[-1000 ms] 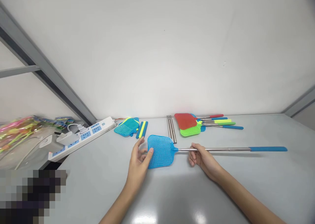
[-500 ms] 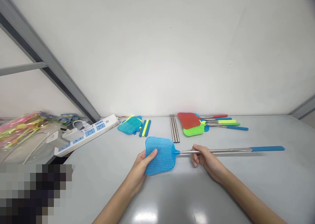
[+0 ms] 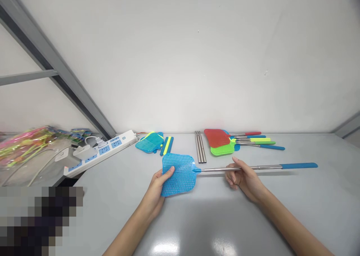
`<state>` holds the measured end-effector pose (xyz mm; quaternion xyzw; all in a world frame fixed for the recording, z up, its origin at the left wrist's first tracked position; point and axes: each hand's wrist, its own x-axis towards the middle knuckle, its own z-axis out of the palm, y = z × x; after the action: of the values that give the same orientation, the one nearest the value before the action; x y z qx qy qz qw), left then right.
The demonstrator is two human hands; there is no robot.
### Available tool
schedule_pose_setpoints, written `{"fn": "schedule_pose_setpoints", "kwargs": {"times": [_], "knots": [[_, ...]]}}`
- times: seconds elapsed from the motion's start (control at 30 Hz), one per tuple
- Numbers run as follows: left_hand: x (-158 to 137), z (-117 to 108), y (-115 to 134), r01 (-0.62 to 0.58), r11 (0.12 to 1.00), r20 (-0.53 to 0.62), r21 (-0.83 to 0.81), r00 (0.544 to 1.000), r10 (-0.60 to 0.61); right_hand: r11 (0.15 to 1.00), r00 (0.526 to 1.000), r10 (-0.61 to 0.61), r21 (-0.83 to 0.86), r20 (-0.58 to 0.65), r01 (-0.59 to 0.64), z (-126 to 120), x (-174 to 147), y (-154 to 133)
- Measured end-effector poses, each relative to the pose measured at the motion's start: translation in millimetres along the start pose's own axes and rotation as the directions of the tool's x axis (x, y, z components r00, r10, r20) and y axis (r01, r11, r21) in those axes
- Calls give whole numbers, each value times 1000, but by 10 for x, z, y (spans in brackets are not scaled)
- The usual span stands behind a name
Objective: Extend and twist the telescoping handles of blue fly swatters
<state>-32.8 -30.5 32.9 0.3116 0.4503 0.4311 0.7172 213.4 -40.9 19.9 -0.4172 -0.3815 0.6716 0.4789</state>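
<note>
A blue fly swatter [image 3: 182,181] with a perforated head, a thin metal rod and a blue grip lies sideways above the table. My left hand [image 3: 158,186] is closed on the left edge of its head, thumb on top and the other fingers hidden beneath. My right hand [image 3: 244,178] is loosely closed about the middle of the rod, with one digit raised above it and the others curled below. Behind the swatter lie several metal rods [image 3: 200,147] side by side, and blue and yellow grip sleeves [image 3: 167,146].
Assembled swatters with red [image 3: 216,137] and green [image 3: 222,150] heads lie stacked at the back right. Loose blue-green swatter heads [image 3: 150,142] are at the back left. A power strip [image 3: 123,140] with plugs, a plastic bag [image 3: 28,147] of colourful items and the wall [image 3: 197,61] border the table.
The swatter has shifted slightly left and up in view with my left hand. My right hand has slid along the rod toward the grip, and one of its digits has lifted.
</note>
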Motion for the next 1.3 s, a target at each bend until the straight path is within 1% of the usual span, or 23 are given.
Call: {"fn": "schedule_pose_setpoints", "kwargs": {"times": [0.13,0.2,0.27,0.37,0.43,0.53,0.67,0.9,1.07,1.3], "knots": [[-19,-28,28,77,996,-21,41,997,-77,998,999,-33,-61,28,34,-44,-1,-20],[-32,-29,34,123,991,-50,56,992,-120,997,998,-15,-72,64,20,-48,-2,-11],[-45,-17,38,159,986,-77,55,985,-155,996,994,31,-88,107,-22,-45,-9,-1],[-65,22,42,196,979,-38,51,980,-194,990,979,114,-99,170,-98,-33,-27,1],[-80,49,42,205,977,-4,57,979,-205,987,965,157,-68,210,-146,-27,-39,-5],[-103,69,36,209,976,-2,65,978,-209,981,946,189,-7,265,-194,-25,-47,-13],[-129,72,21,222,973,-19,61,975,-221,980,937,183,16,297,-197,-36,-34,14],[-148,82,-17,245,967,-38,66,969,-243,990,939,108,50,326,-132,-19,3,127],[-147,80,-38,253,966,-43,58,967,-251,990,932,100,57,347,-127,5,2,152],[-150,88,-28,239,969,-46,63,971,-236,992,935,95,41,341,-116,40,-7,150]]}}
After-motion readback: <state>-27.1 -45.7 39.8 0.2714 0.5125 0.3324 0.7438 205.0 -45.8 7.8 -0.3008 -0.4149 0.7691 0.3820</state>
